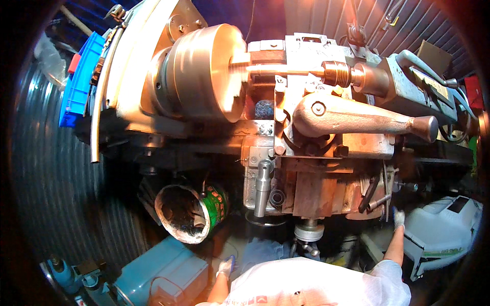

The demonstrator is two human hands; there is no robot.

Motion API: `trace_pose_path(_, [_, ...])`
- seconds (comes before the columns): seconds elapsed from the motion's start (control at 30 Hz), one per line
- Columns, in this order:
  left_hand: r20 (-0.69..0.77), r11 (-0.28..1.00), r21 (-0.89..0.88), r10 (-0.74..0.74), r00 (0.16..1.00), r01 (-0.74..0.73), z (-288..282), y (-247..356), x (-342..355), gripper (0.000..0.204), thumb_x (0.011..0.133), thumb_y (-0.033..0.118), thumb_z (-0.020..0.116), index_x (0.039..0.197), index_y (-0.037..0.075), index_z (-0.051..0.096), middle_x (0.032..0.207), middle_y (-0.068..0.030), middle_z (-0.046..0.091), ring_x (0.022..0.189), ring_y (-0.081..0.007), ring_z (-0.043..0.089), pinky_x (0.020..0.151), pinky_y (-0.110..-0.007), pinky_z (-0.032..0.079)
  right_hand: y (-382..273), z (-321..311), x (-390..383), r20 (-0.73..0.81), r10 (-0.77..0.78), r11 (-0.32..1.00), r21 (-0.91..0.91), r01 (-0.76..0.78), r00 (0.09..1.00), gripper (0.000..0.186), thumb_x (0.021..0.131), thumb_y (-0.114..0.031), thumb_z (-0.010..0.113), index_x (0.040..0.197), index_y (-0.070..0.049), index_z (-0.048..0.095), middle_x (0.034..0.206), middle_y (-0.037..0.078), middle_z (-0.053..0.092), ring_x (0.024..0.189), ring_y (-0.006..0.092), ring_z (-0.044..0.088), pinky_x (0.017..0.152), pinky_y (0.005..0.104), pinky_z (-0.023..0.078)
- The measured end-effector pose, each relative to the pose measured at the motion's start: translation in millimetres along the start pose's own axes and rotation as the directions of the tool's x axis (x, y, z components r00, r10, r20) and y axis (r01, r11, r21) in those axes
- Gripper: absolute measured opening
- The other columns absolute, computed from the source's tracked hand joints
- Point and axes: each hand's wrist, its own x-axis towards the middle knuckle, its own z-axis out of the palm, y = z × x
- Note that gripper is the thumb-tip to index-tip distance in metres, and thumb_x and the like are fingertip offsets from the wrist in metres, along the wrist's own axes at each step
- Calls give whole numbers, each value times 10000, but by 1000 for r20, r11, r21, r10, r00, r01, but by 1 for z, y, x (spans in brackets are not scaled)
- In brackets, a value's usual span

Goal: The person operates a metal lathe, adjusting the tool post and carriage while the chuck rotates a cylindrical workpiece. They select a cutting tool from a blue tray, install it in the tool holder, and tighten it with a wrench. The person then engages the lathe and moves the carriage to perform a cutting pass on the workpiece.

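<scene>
A lathe stands before me, its chuck (pixel 199 74) blurred as if spinning. From the chuck a metal rod (pixel 291 68) runs to the tailstock centre (pixel 371 80), with a dark ribbed section near that end. In front of the rod lies the big tool-post handle (pixel 365 116). My left hand (pixel 223 267), in a pale glove with some blue, hangs low beside my body, away from the machine. My right hand (pixel 399 218), gloved likewise, reaches out at the right, nearest the carriage's right side. Both hands are too small for their fingers to be made out.
A green-sided bucket (pixel 217 206) hangs or stands below the lathe bed at left, near a teal metal box (pixel 161 270). The cross-slide handwheel (pixel 309 232) juts toward my body. A blue crate (pixel 81 81) sits far left, and a whitish plastic container (pixel 446 229) lies at right.
</scene>
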Motion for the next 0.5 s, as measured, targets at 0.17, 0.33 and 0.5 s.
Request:
trace_pose_path(0.17, [39,999,-24,28,999,-27,8,8,16,449,944,339,649,1228,3,562,982,-165,697,796,-283,696,697,-406,582,-100,-104,6,53,145,585,801,-128,988,480,1021,-404,467,1307,-41,600,1273,116,619,1169,234,570,1037,364,409])
trace_pose_path(0.33, [111,999,-47,-12,994,17,3,11,24,396,953,320,632,1195,9,583,982,-165,697,829,-291,703,701,-419,590,-233,-155,-58,-307,-374,647,590,483,875,511,1037,-393,452,1344,6,546,1349,139,569,1267,231,516,1096,366,361])
trace_pose_path(0.5, [91,1000,-15,-18,996,20,-2,23,20,405,953,347,635,1187,21,589,1027,-187,697,849,-299,708,688,-419,586,-192,-138,-20,-398,-255,694,559,454,881,440,1021,-283,496,1326,27,559,1318,118,598,1207,218,559,1059,349,402])
